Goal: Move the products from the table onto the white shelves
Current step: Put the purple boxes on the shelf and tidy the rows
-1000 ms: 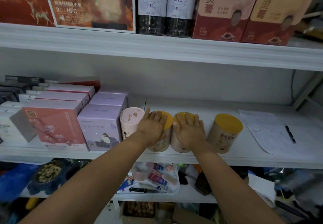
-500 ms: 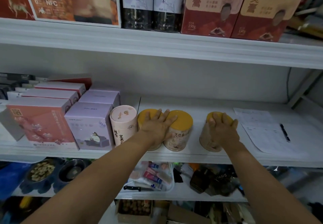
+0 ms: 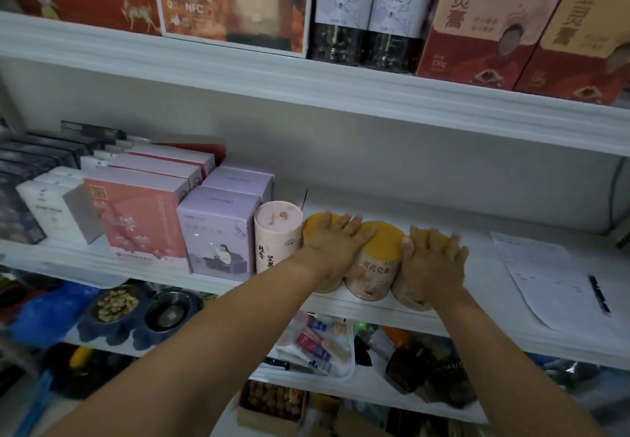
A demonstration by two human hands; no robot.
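Left hand (image 3: 335, 245): I see fingers lying straight, released, on left can (image 3: 312, 228) lid.
Right hand (image 3: 431, 259): fingers spread flat on right can (image 3: 407, 297) lid, gripping nothing.
Middle can (image 3: 375, 273): label 黄芪党参; all three stand side by side at middle shelf (image 3: 238, 286) front.
Pink tube (image 3: 278, 235): 桂香 坚果.
Upper shelf: bottles (image 3: 344, 10) 黑果枸杞; boxes (image 3: 484, 20) 玉灵膏, 150g.

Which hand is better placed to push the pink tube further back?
Left, probably. The left hand lies on the left can, beside the tube; the right hand lies on the right can, farther off.
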